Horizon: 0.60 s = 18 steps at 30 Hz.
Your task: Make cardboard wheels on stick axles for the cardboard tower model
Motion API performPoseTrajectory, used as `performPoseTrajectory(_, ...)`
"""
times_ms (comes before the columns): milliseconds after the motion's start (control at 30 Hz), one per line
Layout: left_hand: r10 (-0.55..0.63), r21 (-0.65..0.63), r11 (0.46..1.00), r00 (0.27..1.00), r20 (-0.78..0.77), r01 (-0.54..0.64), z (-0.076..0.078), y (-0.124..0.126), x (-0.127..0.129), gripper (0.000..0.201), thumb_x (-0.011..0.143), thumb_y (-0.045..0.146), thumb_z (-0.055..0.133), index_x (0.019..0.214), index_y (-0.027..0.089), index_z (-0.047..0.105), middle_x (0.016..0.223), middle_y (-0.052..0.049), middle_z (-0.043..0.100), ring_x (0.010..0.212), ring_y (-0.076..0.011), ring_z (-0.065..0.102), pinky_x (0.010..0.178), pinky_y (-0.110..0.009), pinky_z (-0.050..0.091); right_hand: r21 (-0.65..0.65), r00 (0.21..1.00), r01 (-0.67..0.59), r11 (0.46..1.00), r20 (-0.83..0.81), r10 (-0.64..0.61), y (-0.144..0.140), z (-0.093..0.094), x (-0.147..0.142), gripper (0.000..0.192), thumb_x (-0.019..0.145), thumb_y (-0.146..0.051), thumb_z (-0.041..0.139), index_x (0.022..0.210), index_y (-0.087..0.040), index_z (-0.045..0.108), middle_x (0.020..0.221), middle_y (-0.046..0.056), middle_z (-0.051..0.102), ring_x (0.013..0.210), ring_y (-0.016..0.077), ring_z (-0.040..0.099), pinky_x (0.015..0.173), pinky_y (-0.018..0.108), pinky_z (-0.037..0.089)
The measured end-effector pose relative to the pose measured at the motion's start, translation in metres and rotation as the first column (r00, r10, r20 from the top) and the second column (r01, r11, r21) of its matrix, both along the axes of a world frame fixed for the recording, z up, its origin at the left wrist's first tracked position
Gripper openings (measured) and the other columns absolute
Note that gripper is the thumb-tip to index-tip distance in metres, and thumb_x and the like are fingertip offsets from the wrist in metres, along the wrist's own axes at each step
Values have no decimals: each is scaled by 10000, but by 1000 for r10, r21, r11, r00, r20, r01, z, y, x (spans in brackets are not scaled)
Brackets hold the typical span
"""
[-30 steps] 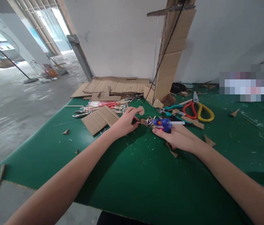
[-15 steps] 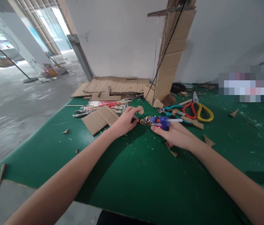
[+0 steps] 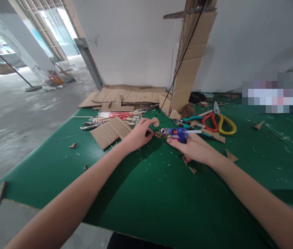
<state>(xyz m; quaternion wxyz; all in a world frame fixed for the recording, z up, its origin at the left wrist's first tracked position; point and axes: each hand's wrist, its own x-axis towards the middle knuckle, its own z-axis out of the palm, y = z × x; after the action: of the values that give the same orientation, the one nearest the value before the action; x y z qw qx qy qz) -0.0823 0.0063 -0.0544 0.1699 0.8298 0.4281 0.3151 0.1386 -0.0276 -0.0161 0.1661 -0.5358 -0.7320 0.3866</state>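
Blue glue gun (image 3: pixel 181 134) sits clasped in the right hand (image 3: pixel 193 148); the left hand (image 3: pixel 139 133) curls by a cardboard disc (image 3: pixel 156 122), pinch unclear.

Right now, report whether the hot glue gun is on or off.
Apparently on: a red light glows on the hot glue gun.

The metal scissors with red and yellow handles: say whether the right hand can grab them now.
Probably not right away: the right hand is gripping the blue plastic glue gun, though the scissors lie close by.
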Motion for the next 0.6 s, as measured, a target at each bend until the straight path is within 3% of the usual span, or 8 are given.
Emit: performPoseTrajectory(600, 27, -39, 999, 1000, -14, -27, 3, -2, 4, 427, 774, 72, 520, 1185, 168, 455, 1142, -92, 443, 769, -95, 629, 779, -285, 520, 0, 998, -26, 1000, 59, 26, -10, 6, 10, 408, 813, -585, 446, 640, -216, 417, 439, -47, 453, 378, 108, 461, 403, 239, 326)
